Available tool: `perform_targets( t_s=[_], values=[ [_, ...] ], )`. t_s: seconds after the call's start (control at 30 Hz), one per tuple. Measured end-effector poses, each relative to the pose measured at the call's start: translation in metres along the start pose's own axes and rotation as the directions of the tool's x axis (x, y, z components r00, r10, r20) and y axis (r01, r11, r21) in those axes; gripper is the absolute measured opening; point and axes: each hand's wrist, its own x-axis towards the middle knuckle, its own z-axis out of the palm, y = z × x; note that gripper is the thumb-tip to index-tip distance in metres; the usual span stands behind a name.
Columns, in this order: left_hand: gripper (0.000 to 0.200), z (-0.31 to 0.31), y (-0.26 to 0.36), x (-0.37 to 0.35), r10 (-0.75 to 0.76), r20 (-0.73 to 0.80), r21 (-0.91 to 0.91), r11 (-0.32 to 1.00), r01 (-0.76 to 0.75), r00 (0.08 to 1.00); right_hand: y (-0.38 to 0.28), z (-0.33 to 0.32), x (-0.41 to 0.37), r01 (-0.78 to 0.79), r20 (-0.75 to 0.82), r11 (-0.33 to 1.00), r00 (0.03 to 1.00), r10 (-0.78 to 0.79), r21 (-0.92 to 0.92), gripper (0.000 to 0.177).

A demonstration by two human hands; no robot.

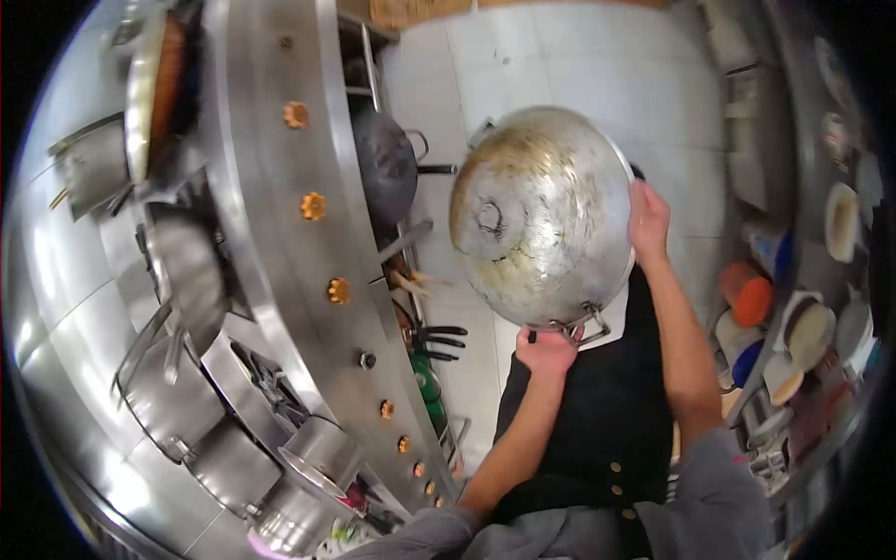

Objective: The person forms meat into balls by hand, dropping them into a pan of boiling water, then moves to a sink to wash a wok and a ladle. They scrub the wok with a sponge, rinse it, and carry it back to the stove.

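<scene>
A large, round, scorched metal pan [546,219] is held up in front of my body, its stained underside facing the camera. My left hand [548,349] is closed at its lower edge, beside a loop handle. At the pan's right rim, my right hand [648,222] grips the edge, with part of the fingers hidden behind it. A second loop handle shows at the pan's upper left. Below the pan hangs a black apron [597,411].
At left runs a steel stove front [280,177] with orange knobs; pots [173,387] stand beyond it. A dark wok [385,168] and black-handled utensils [439,343] stick out beneath. Crowded shelves with bowls [810,334] line the right. White floor tiles [597,56] lie between.
</scene>
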Motion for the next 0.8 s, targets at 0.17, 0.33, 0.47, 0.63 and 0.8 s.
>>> perform_targets(
  t_s=[0.17, 0.33, 0.47, 0.63, 0.8],
  values=[
    [0.062, 0.041, -0.003, 0.090, 0.158, -0.355, -0.162, 0.960, -0.227, 0.921, 0.008, 0.094, 0.058, 0.151, 0.331, 0.988, 0.931, -0.152, 0.031, 0.019],
    [0.068, 0.036, 0.022, 0.178, 0.463, -0.319, -0.251, 0.800, -0.545, 0.827, 0.035, 0.178, 0.103, 0.278, 0.595, 0.948, 0.740, -0.314, 0.154, 0.019],
    [0.070, 0.067, 0.056, 0.224, 0.515, -0.442, -0.190, 0.747, -0.637, 0.735, 0.066, 0.249, 0.137, 0.425, 0.639, 0.894, 0.651, -0.410, 0.140, 0.016],
    [0.074, 0.100, 0.120, 0.281, 0.593, -0.397, -0.297, 0.639, -0.709, 0.700, 0.053, 0.338, 0.162, 0.569, 0.527, 0.809, 0.647, -0.551, 0.147, 0.019],
    [0.072, 0.155, 0.215, 0.283, 0.659, -0.244, -0.367, 0.617, -0.696, 0.712, 0.075, 0.287, 0.159, 0.492, 0.696, 0.868, 0.644, -0.317, -0.060, 0.029]
  ],
)
